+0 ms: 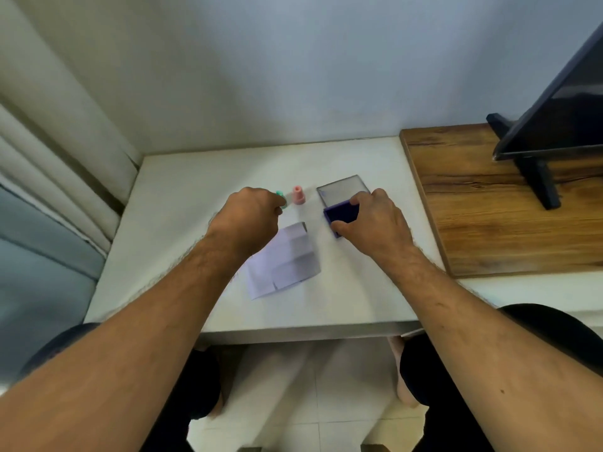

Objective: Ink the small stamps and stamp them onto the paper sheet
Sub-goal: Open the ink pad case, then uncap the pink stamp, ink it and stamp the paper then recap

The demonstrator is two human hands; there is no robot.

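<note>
Both forearms fill the near edge of my view, reaching out over the white table (182, 197). Left hand (246, 220): fingers curled, pinching a small green stamp (281, 200) at its far tip; I can't tell whether the stamp is lifted or touching the table. Right hand (375, 223): thumb and fingers clamped on opposite edges of the purple ink pad (341, 214), steadying it; its clear lid (342, 190) lies open just beyond the fingertips. Pink stamp (298, 195) stands upright, untouched, between the two hands, just right of the green one. Key relation as I read it: the ink pad lies to the right of the left hand and slightly nearer me, with the pink stamp beside that path. Paper sheet (284, 262), creased, lies under the left wrist, nearer me than either hand, its long axis running diagonally toward me and leftward. Left hand is the one nearer the paper. No prints that I can make out, so inking looks like the step in hand.
</note>
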